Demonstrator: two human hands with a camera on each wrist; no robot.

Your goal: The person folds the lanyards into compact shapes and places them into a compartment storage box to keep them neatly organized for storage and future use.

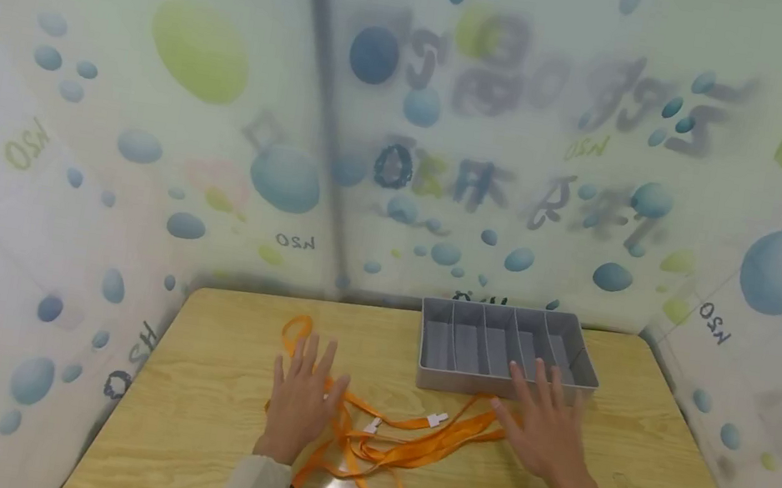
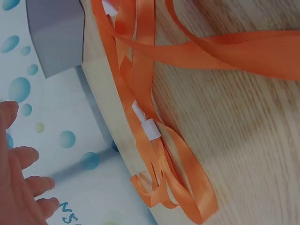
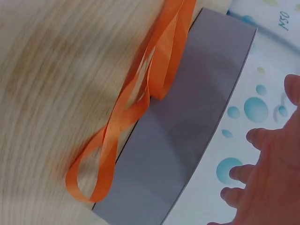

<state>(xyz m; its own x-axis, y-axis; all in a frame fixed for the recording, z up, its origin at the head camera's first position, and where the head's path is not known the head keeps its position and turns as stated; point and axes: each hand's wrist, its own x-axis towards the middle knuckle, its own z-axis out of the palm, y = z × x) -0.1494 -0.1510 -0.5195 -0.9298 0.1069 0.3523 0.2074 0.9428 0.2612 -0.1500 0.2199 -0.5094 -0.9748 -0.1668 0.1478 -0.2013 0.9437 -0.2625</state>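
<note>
A tangle of orange ribbon lanyards [image 1: 398,452] with small white clips [image 2: 151,129] lies across the middle of the table. My left hand [image 1: 300,403], palm down with fingers spread, is over the left part of the lanyards and holds nothing. Over the right end of the tangle, my right hand [image 1: 548,436] is likewise spread and holds nothing, near the front of a grey divided tray [image 1: 499,387]. In the right wrist view, orange loops [image 3: 110,150] lie against the tray's grey side [image 3: 173,126]. Whether either hand touches the lanyards cannot be told.
The light wood table [image 1: 188,382] backs onto a pale curtain [image 1: 408,128] printed with blue and green dots, which also hangs at both sides. The tray's several narrow compartments stand at the table's back right.
</note>
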